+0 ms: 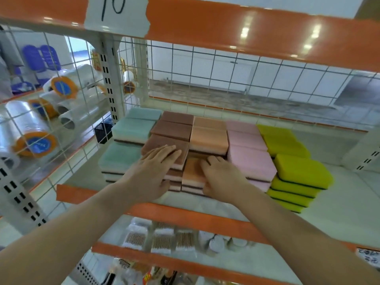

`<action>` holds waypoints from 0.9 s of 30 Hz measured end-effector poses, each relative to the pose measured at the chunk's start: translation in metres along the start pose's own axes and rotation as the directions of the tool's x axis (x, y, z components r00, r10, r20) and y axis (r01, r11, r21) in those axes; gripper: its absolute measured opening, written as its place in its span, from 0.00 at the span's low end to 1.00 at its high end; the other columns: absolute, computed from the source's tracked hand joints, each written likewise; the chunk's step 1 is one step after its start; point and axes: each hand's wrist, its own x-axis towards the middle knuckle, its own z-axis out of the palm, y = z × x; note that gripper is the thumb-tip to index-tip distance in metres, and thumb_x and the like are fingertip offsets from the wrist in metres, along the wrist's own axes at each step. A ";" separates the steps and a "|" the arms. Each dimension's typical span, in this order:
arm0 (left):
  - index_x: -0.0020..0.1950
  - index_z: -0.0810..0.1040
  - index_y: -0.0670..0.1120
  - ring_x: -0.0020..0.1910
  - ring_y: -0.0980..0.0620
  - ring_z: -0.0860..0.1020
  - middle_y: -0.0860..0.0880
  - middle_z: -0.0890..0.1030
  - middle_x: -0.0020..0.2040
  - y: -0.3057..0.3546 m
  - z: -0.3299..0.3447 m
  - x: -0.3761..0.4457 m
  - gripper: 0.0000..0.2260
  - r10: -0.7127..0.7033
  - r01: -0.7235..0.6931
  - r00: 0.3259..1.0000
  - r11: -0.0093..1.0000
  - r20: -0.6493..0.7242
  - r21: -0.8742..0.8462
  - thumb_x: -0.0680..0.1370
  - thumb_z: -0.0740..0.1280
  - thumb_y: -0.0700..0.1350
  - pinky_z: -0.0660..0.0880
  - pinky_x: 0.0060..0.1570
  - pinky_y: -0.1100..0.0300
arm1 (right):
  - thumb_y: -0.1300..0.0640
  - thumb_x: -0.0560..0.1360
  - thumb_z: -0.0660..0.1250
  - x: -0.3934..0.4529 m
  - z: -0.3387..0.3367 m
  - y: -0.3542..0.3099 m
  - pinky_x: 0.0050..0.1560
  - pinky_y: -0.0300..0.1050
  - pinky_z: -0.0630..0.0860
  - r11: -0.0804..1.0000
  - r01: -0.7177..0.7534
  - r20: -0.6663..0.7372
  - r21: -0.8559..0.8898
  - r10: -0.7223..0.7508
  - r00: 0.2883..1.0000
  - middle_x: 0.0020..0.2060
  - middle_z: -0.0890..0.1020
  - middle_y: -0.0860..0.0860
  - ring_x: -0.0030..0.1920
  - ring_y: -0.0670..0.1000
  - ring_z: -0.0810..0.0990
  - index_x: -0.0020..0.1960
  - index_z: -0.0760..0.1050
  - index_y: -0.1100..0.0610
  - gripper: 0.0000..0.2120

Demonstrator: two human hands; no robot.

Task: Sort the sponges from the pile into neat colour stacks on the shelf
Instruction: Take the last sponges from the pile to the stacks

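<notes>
Progress: sorting is judged nearly done; no loose pile is seen, sponges are already grouped by colour on the shelf [339, 194].
Green stacks [123, 155]: placed at far left, two rows deep, tidy.
Brown stacks [170, 130]: set next to green, three rows deep.
Orange stacks [207, 136]: placed in the middle; front stack is lower than the one behind.
Pink stacks [250, 159]: lined up right of orange.
Yellow stacks [300, 171]: placed at far right; top front sponge is skewed, edges not flush.
Left hand [152, 173]: laid flat on the front brown stack, fingers [170, 151] straight and together, nothing gripped.
Right hand [222, 177]: rested on the front orange stack, fingers curled over its top; whether a sponge is actually gripped cannot be told.
Left to do: front brown and orange stacks appear to be being squared; yellow front stack is judged to need straightening.
Shelf: pale board, orange front lip [185, 217], white wire grid [226, 75] behind and at left.
Room: white wall and grey floor seen through the grid; rolls of clear film [30, 128] kept in the left bay; a paper label marked 10 [117, 13] taped above; small packaged goods seen on the shelf below.
</notes>
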 end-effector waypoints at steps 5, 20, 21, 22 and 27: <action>0.77 0.51 0.48 0.76 0.52 0.51 0.50 0.54 0.77 -0.002 0.001 -0.003 0.33 0.022 -0.021 0.999 1.000 -0.026 0.021 0.74 0.62 0.47 0.46 0.69 0.64 | 0.58 0.70 0.62 0.002 -0.005 -0.003 0.43 0.42 0.61 1.000 -0.026 -0.006 0.003 0.026 1.000 0.55 0.73 0.56 0.55 0.56 0.72 0.57 0.70 0.59 0.16; 0.77 0.52 0.48 0.75 0.51 0.52 0.50 0.54 0.76 -0.004 0.003 -0.005 0.34 0.026 -0.026 0.999 1.000 -0.026 0.013 0.74 0.63 0.47 0.47 0.70 0.61 | 0.60 0.73 0.60 -0.006 -0.003 -0.010 0.50 0.44 0.68 0.987 -0.140 -0.062 0.081 0.145 0.988 0.54 0.73 0.56 0.55 0.55 0.70 0.55 0.71 0.59 0.11; 0.77 0.52 0.48 0.75 0.51 0.52 0.49 0.54 0.76 -0.004 0.003 -0.005 0.34 0.026 -0.026 0.999 1.000 -0.030 0.012 0.74 0.63 0.47 0.46 0.69 0.61 | 0.60 0.73 0.60 -0.006 -0.003 -0.010 0.51 0.44 0.68 0.986 -0.144 -0.073 0.083 0.151 0.986 0.54 0.73 0.56 0.55 0.55 0.70 0.55 0.71 0.59 0.11; 0.77 0.52 0.48 0.76 0.51 0.51 0.50 0.54 0.76 -0.004 0.003 -0.005 0.34 0.025 -0.024 0.999 1.000 -0.031 0.014 0.74 0.63 0.47 0.46 0.69 0.61 | 0.60 0.73 0.60 -0.006 -0.002 -0.010 0.51 0.44 0.68 0.986 -0.146 -0.086 0.085 0.154 0.984 0.54 0.73 0.55 0.56 0.55 0.70 0.55 0.71 0.58 0.11; 0.77 0.51 0.48 0.76 0.51 0.51 0.50 0.54 0.76 -0.006 0.004 -0.005 0.34 0.028 -0.027 0.999 0.999 -0.030 0.019 0.74 0.63 0.48 0.47 0.69 0.61 | 0.60 0.74 0.59 -0.007 -0.001 -0.009 0.52 0.44 0.69 0.982 -0.182 -0.109 0.054 0.187 0.976 0.54 0.74 0.55 0.56 0.55 0.71 0.56 0.71 0.59 0.11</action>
